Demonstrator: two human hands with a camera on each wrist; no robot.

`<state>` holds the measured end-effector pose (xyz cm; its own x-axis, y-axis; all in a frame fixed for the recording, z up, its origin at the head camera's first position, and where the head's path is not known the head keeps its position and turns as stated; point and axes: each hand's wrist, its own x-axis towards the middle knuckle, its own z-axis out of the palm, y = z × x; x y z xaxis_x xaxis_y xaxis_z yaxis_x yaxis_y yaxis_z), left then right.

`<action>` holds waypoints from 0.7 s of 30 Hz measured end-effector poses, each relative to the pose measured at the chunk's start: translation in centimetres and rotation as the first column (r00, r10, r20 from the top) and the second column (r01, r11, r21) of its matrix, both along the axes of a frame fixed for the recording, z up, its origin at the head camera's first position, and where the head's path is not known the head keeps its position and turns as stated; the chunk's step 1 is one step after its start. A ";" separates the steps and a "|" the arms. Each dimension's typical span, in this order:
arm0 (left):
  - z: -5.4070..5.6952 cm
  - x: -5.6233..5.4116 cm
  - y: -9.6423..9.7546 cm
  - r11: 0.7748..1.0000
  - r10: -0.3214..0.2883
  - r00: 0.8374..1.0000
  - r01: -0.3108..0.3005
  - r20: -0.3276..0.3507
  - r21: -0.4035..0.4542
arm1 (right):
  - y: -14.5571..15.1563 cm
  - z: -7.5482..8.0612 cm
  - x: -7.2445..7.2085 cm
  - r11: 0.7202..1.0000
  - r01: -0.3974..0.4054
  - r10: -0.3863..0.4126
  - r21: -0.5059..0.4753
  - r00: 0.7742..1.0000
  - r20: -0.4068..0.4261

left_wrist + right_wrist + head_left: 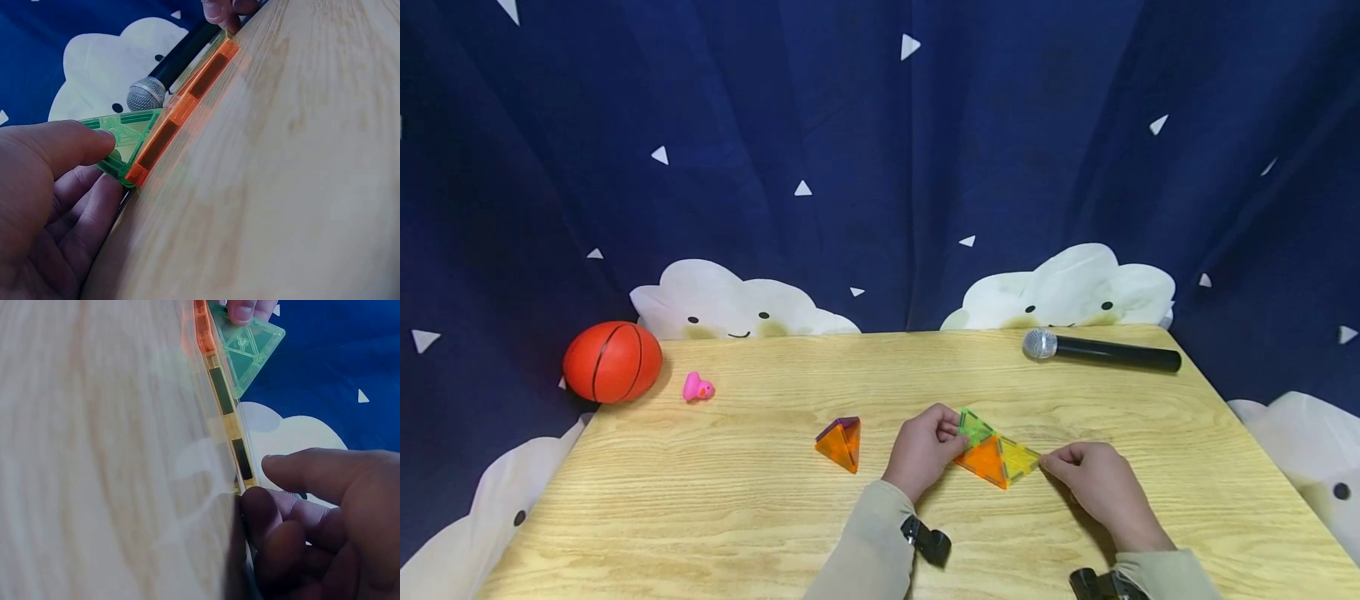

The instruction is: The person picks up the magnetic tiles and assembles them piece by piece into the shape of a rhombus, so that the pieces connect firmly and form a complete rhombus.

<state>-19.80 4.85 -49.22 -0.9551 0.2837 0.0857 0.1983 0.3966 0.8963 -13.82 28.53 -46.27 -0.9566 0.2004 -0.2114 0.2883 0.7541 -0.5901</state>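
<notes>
My left hand pinches a green translucent triangular magnetic tile between thumb and fingers. In the left wrist view that green tile is tilted up off the table, its edge against an orange triangular tile. To the right of the orange tile, edge to edge, lies a yellow triangular tile. My right hand pinches the yellow tile's outer corner with thumb and index finger. Dark magnet strips show along the yellow tile's edge in the right wrist view.
Left of my hands stands a small orange and purple pyramid of tiles. A pink toy duck and a red basketball are at the back left. A microphone lies at the back right. Behind the wooden table hangs a blue curtain.
</notes>
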 end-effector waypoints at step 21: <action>0.1 0.0 -0.1 1.000 -0.015 1.000 0.015 -0.007 0.014 | -0.6 -0.6 0.3 0.995 -0.068 0.062 -0.074 0.995 -0.074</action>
